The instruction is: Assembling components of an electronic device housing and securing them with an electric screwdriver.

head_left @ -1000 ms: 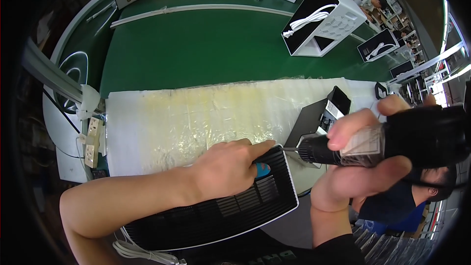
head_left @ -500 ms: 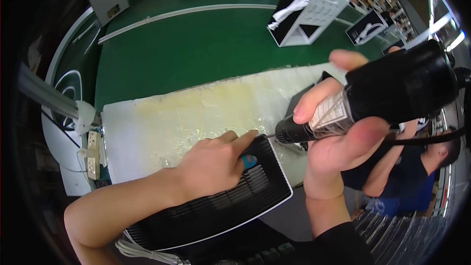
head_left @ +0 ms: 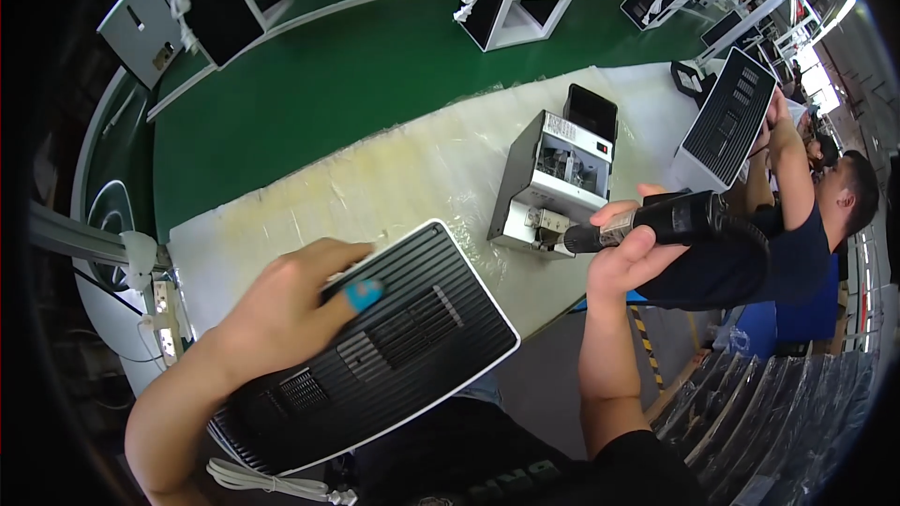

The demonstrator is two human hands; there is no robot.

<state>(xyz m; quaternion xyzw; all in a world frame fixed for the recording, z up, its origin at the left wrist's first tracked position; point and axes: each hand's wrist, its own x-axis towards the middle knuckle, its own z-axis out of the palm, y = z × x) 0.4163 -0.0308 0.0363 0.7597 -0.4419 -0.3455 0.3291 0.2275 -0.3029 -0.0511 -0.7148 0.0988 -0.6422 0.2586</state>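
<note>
A black ribbed appliance panel with a white rim (head_left: pixel 412 342) lies slanted in front of me. My left hand (head_left: pixel 298 305) clasps its far edge, fingers over the rim and thumb on the ribs; blue tape wraps the thumb. To the right, my right hand (head_left: pixel 626 248) grips a black electric screwdriver (head_left: pixel 680 218), pointing left. Its front end is over the lower part of a metal box (head_left: pixel 530 178), which has an open bay and a red switch. Whether the bit touches anything there cannot be made out.
Behind the box sits a black bin (head_left: pixel 592 111). A co-worker (head_left: pixel 797 225) at the right handles another ribbed unit (head_left: pixel 731 117). White-and-black housings (head_left: pixel 534 0) with coiled cords stand on the green belt (head_left: pixel 309 122). A grey cable (head_left: pixel 272 480) hangs below the panel; a power strip (head_left: pixel 167 319) is at the left.
My right hand has carried the screwdriver off the panel's corner, rightward to the metal box. My left hand now holds the panel's far edge, and the panel sits tilted differently. The view has turned right.
</note>
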